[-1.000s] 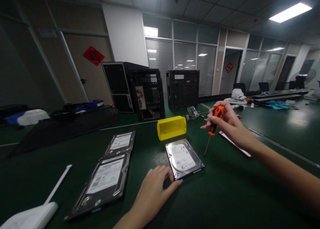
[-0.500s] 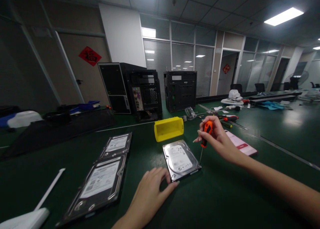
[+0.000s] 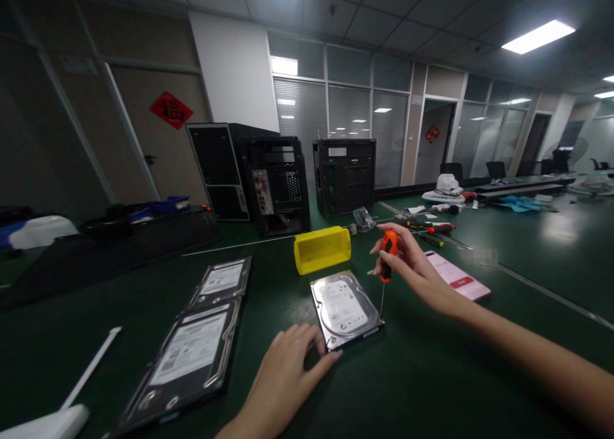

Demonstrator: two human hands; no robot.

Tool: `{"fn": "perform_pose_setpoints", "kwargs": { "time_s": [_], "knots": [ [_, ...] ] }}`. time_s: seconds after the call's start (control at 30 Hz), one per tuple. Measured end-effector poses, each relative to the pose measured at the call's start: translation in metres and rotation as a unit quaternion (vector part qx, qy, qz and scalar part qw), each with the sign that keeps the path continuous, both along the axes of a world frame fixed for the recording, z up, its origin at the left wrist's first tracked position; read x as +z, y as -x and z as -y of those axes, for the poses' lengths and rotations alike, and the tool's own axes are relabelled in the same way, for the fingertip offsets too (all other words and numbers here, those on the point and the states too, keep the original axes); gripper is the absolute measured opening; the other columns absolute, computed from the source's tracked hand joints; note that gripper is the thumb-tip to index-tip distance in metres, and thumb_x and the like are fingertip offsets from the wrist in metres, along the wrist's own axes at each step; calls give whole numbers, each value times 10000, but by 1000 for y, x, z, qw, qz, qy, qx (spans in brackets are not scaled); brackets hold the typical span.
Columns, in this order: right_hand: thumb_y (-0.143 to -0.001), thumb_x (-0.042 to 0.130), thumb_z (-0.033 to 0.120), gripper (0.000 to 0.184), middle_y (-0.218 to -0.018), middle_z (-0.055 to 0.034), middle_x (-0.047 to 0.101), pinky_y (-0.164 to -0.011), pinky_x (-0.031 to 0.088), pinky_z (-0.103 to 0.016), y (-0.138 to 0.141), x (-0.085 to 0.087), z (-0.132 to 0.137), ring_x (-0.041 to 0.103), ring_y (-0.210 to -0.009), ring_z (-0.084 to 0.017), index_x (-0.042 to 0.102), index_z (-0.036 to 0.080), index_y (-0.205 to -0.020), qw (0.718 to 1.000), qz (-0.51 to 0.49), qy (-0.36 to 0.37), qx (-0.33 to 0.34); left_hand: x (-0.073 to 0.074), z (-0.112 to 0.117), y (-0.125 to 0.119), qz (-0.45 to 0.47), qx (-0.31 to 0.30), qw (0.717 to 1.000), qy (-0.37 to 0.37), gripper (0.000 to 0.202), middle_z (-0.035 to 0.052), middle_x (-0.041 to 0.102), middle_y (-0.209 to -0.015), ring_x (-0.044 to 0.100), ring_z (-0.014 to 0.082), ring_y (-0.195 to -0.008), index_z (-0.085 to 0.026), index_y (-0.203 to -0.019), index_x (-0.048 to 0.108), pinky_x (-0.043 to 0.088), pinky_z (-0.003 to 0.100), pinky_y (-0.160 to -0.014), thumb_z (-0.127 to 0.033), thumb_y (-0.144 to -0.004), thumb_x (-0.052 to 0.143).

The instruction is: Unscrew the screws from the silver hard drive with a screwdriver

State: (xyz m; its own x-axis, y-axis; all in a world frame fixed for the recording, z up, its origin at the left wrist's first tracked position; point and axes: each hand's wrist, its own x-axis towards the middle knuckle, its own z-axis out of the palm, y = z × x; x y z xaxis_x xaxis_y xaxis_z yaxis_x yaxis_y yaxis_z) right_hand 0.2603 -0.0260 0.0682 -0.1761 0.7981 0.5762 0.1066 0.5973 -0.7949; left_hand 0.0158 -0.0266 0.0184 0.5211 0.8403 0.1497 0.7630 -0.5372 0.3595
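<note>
A silver hard drive (image 3: 346,306) with a white label lies flat on the green table, label side up. My left hand (image 3: 290,372) holds its near left corner, thumb along the front edge and fingers at the left side. In my right hand (image 3: 407,260) is an orange and black screwdriver (image 3: 387,260), nearly upright. Its thin shaft reaches down to the drive's near right corner; whether the tip sits in a screw is too small to tell. Just behind the drive stands a yellow plastic bin (image 3: 322,250), its open side facing me.
Two more hard drives (image 3: 192,346) lie in a row on the left. A pink and white phone-like slab (image 3: 458,276) is right of my right hand. Hand tools (image 3: 439,229) lie farther back. Computer cases (image 3: 344,176) stand at the rear. A white object with a thin arm (image 3: 91,368) is front left.
The screwdriver stands more upright, its handle shifted slightly left and my right fingers more loosely spread. My left hand and the drive stay together. The whole view has shifted slightly.
</note>
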Motion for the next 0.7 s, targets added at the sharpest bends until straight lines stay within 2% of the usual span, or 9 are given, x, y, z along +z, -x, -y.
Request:
{"fn": "perform_pose_setpoints", "kwargs": {
  "time_s": [0.17, 0.43, 0.63, 0.7],
  "knots": [
    [-825, 452, 261, 405, -995, -41, 480, -692, 497, -315, -3, -6, -9, 553, -731, -118, 301, 277, -1200, 1000, -22, -6, -2, -1, 1, 0, -1, 1, 1000, -2, 340, 8, 561, -813, 486, 191, -771, -203, -745, 531, 333, 280, -664, -515, -797, 404],
    [-767, 539, 268, 431, -831, -3, 523, -634, 508, -329, -7, -9, -15, 582, -670, -139, 314, 267, -1134, 999, -32, 14, -18, 1, 1, -1, -1, 6, 1000, 0, 336, 8, 560, -803, 494, 191, -763, -204, -749, 533, 335, 281, -668, -510, -799, 403],
    [-762, 548, 282, 570, -752, 1, 531, -629, 496, -355, -3, -12, -16, 578, -640, -158, 265, 303, -1256, 997, -18, -15, -70, -1, 0, -1, -6, 0, 1000, -9, 326, 5, 560, -798, 491, 192, -769, -203, -746, 530, 331, 280, -668, -500, -804, 408],
    [-772, 536, 295, 558, -761, -6, 536, -635, 492, -352, -1, -11, -13, 575, -645, -156, 286, 304, -1271, 997, -10, -20, -71, -2, 0, -1, -9, -3, 1000, -10, 325, 5, 558, -794, 490, 191, -769, -202, -745, 529, 330, 279, -666, -498, -806, 408]
  ]
}}
